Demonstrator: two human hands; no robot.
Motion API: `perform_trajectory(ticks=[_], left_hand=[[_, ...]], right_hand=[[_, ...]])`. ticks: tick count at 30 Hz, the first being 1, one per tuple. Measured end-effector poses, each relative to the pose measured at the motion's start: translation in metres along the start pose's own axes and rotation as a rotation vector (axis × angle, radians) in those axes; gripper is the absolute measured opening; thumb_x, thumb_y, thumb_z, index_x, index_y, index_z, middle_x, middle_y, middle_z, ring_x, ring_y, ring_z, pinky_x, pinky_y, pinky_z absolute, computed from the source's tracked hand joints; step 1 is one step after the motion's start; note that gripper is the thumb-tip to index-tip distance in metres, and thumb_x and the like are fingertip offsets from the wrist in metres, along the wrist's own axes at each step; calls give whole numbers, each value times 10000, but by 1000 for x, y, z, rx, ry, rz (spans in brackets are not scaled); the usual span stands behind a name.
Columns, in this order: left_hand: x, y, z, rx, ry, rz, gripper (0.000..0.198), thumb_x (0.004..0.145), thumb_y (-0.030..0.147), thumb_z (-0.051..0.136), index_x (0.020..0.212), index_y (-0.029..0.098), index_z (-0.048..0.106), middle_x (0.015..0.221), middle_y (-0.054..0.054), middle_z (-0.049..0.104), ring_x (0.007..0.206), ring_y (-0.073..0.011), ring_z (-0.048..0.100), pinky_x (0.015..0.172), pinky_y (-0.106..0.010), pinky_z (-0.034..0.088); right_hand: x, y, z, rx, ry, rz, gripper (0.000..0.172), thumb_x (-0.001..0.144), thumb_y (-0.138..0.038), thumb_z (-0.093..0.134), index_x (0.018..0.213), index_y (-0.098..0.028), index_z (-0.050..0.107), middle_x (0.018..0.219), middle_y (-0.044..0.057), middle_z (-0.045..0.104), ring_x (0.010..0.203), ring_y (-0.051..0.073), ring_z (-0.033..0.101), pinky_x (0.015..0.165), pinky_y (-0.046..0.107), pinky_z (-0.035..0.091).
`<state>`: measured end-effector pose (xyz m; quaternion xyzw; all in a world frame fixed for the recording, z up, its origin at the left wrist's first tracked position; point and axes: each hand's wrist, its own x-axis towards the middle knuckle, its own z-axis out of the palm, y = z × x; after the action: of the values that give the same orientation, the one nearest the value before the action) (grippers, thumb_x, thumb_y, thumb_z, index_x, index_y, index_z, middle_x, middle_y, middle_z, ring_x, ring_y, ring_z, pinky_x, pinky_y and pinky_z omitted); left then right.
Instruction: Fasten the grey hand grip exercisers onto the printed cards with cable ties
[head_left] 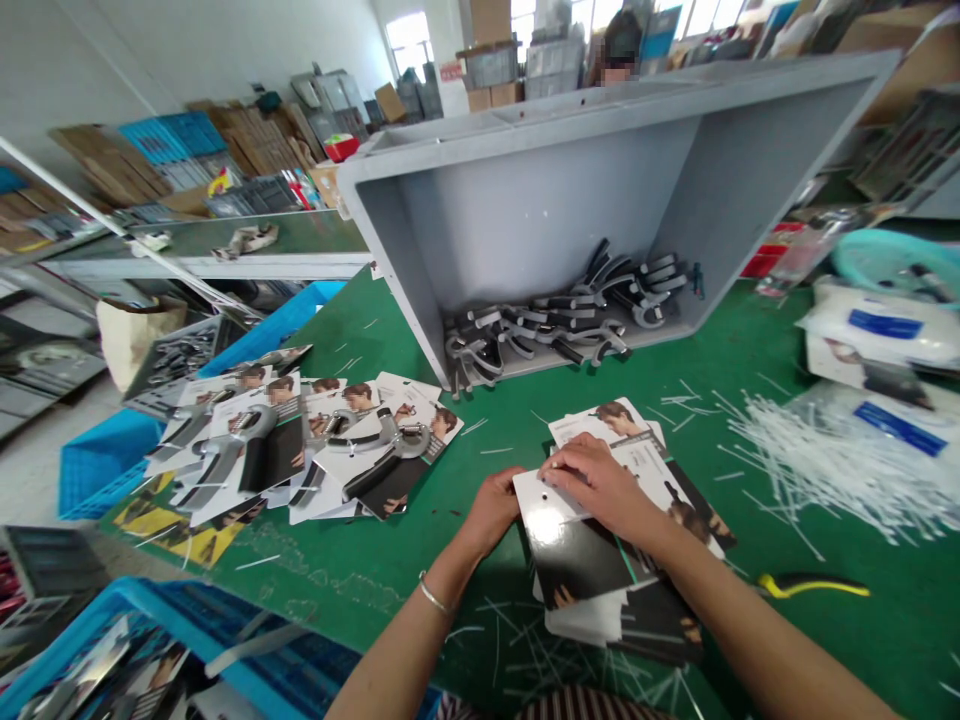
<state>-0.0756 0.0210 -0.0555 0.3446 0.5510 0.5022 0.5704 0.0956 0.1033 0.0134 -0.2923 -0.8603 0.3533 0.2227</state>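
In front of me lies a stack of printed backing cards (592, 615), some of them turned askew. My left hand (495, 510) pinches the left edge of the top card (577, 560), near its punched hole. From the right, my right hand (600, 485) reaches across with bent fingers pressed together on the upper edge of the same card. Its fingertips partly hide what they grip there. Beyond the hands, several grey and black hand grip strengtheners (540, 330) lie in a tipped grey crate (525, 220). On the left, more hand grips (386, 450) rest on printed cards.
White cable ties (862, 465) are heaped on the right, with loose ones scattered over the green table (420, 560). Yellow-handled pliers (814, 585) lie by my right forearm. Plastic bags (885, 320) and a teal basin (892, 265) stand farther back. A blue crate (262, 640) is at lower left.
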Motion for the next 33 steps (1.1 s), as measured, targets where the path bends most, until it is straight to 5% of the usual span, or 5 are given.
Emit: perform_trajectory(ticks=[4,15,23,28,33], left_hand=[[0,1,3,12,31,51,179,650,245,783,695,140,645,642,47,548,641,-99,457,621,-207,350],[2,-3,-8,-4,-121,27,205,735,294,730,865,135,728,663,27,589,581,-85,435,570,-201,329],[9,-3,-6,13,-54,72,155,690,273,753,709,138,679,637,36,597,612,-102,496,627,-213,377],[5,2,-1,14,-25,116,218,626,236,779,798,150,677,712,20,634,657,-125,540,660,-230,421],[-6,-2,10,30,148,193,151,668,198,714,784,174,621,711,34,591,696,-134,533,665,-225,413]], right_hand=[[1,1,0,-12,-10,-18,151,952,-264,579,929,-237,726,877,22,720,916,223,547,869,385,353],[1,1,0,-38,-39,-42,193,983,-278,520,928,-240,701,893,13,715,927,215,542,857,372,347],[1,2,6,-60,16,-2,194,969,-306,544,902,-252,718,890,10,730,929,228,563,871,392,349],[2,0,3,-26,12,-12,198,959,-301,542,909,-243,724,906,31,725,935,236,567,865,393,376],[-1,0,2,4,52,45,173,940,-294,548,900,-226,702,893,48,685,935,242,563,864,389,398]])
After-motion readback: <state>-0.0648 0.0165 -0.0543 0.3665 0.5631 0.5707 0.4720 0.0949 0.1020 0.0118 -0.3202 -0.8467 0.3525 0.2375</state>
